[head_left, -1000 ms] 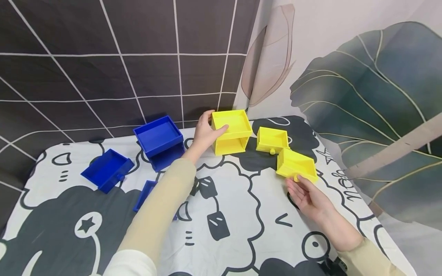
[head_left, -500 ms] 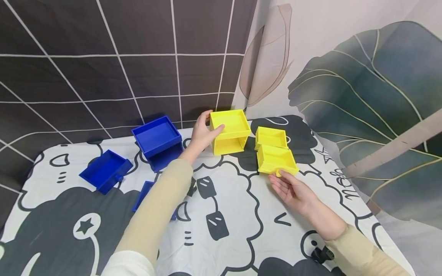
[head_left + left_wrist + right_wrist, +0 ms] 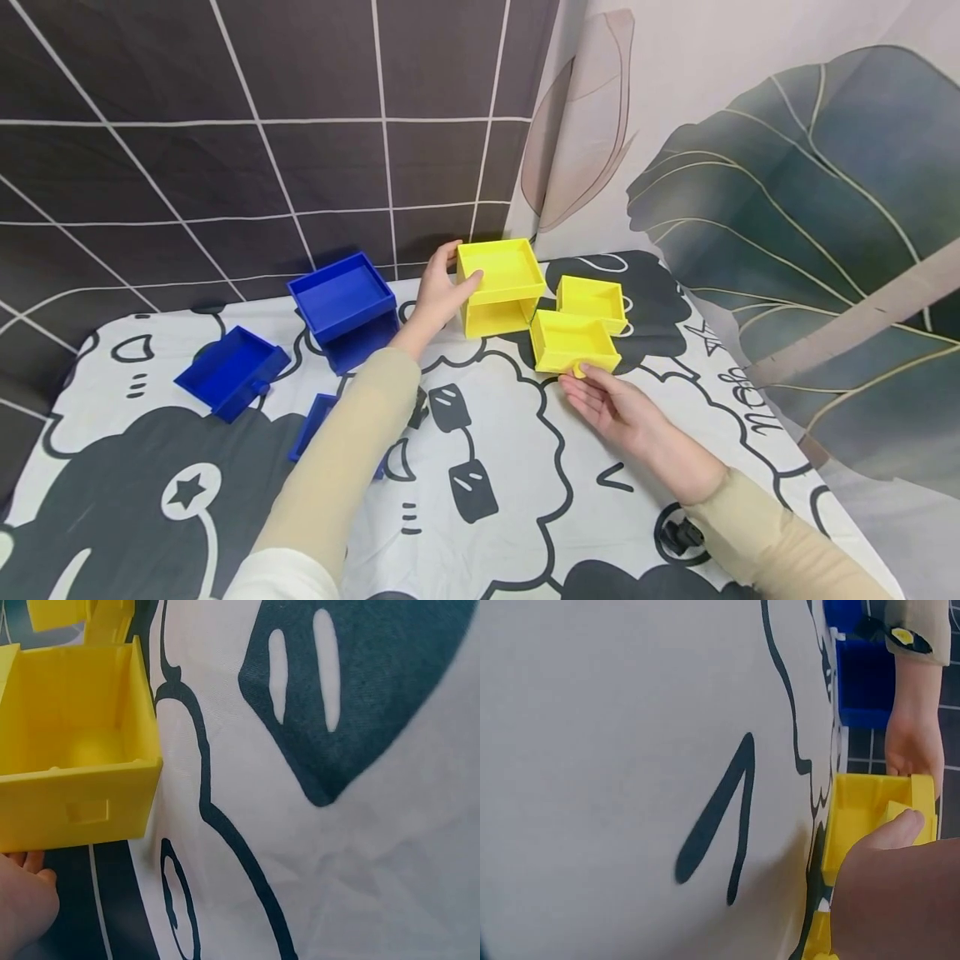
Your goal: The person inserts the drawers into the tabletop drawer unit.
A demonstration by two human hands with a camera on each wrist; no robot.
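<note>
In the head view, my left hand (image 3: 442, 292) grips the left side of a yellow toy drawer cabinet (image 3: 510, 271), thumb over its top rim. The cabinet's front opening (image 3: 79, 705) faces the left wrist camera. My right hand (image 3: 622, 412) pinches the round knob of a yellow drawer (image 3: 573, 335) between thumb and fingers. That drawer is just right of and in front of the cabinet, its back corner close to the cabinet's lower front. A second yellow drawer (image 3: 592, 298) lies behind it, partly overlapped. In the right wrist view, my thumb (image 3: 904, 829) overlaps the yellow plastic.
On the left stand a blue cabinet (image 3: 343, 296) and a blue drawer (image 3: 232, 371). My left sleeve (image 3: 352, 450) partly covers another blue drawer (image 3: 311, 425). A printed cloth (image 3: 525, 475) covers the surface, with a dark gridded backdrop (image 3: 315, 158) behind.
My right hand has carried the pinched yellow drawer leftward, from the right of the second yellow drawer toward the cabinet's front. My left hand stays on the cabinet.
</note>
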